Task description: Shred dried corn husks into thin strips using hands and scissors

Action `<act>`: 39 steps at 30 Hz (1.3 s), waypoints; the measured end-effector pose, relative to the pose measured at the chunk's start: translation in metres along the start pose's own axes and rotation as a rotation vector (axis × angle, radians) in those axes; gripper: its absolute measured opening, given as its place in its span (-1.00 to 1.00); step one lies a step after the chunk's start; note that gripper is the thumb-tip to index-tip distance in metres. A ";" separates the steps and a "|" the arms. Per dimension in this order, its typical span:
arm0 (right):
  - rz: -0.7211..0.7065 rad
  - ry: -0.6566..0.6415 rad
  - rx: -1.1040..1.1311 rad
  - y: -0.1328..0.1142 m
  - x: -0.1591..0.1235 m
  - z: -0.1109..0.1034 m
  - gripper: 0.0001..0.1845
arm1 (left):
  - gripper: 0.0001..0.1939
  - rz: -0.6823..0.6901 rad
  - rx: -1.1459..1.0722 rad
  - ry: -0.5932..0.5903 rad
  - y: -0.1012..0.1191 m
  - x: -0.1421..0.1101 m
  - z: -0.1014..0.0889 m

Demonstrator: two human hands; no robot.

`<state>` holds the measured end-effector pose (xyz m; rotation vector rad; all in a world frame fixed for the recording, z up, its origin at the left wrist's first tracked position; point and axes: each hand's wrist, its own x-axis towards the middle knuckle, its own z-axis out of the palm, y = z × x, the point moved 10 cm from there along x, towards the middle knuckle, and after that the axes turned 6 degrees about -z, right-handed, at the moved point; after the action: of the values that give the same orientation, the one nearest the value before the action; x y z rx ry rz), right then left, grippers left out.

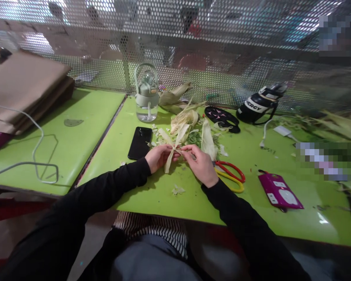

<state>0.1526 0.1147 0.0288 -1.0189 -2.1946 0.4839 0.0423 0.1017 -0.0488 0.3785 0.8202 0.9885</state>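
Pale dry corn husk strips (181,134) splay out in a cross from a pinched centre between my hands, above the green table. My left hand (160,157) is closed on the strips from the left. From the right, my right hand (199,162) pinches the husk with thumb and forefinger. Behind them lies a heap of husk and shredded bits (183,121), with a broad husk piece (207,140) on its right. Scissors with red and yellow handles (231,173) lie beside my right wrist, their blades mostly hidden.
A black phone (140,143) and a clear water bottle (146,97) stand left of the heap. To the right are a black bottle (259,104), a black palette-like tray (220,118) and a purple case (280,190). Brown cardboard (23,86) sits far left; perforated metal (169,47) closes the back.
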 end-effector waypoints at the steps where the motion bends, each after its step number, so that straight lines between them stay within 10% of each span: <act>1: -0.040 0.027 -0.030 -0.001 0.001 -0.002 -0.81 | -0.71 0.004 -0.007 -0.007 0.000 0.000 0.000; 9: -0.464 0.037 -0.530 -0.046 -0.010 0.007 -0.83 | -0.89 0.107 -0.071 -0.005 0.002 0.003 -0.004; 20: -0.719 -0.057 -0.536 -0.071 -0.027 0.032 -0.81 | -0.83 0.113 0.061 -0.018 -0.006 0.004 -0.003; 28: -0.339 0.213 -0.271 -0.038 -0.010 -0.010 -0.90 | -0.89 0.025 0.114 -0.053 -0.011 0.002 0.004; 39: -0.036 0.098 -0.113 -0.008 -0.009 -0.002 -0.73 | -0.88 -0.002 0.185 -0.111 -0.015 -0.001 0.009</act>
<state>0.1541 0.1032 0.0312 -1.0373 -2.1688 0.2903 0.0571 0.0941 -0.0520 0.5865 0.8129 0.8837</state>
